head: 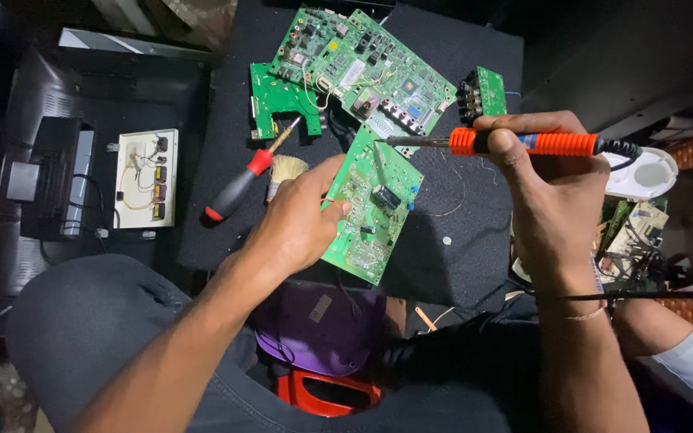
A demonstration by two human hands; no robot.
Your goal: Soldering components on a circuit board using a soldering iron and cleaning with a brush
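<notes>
From the head view: the left hand clasps a green circuit board tilted over the dark table, while the right hand grips an orange soldering iron, tip at the board's top edge; a slip could scorch nearby fingers.

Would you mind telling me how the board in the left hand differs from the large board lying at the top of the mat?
The held board is smaller and tilted up in the left hand; the large board lies flat, untouched. The soldering iron in the right hand points at the held board only. Both are green circuit boards.
</notes>
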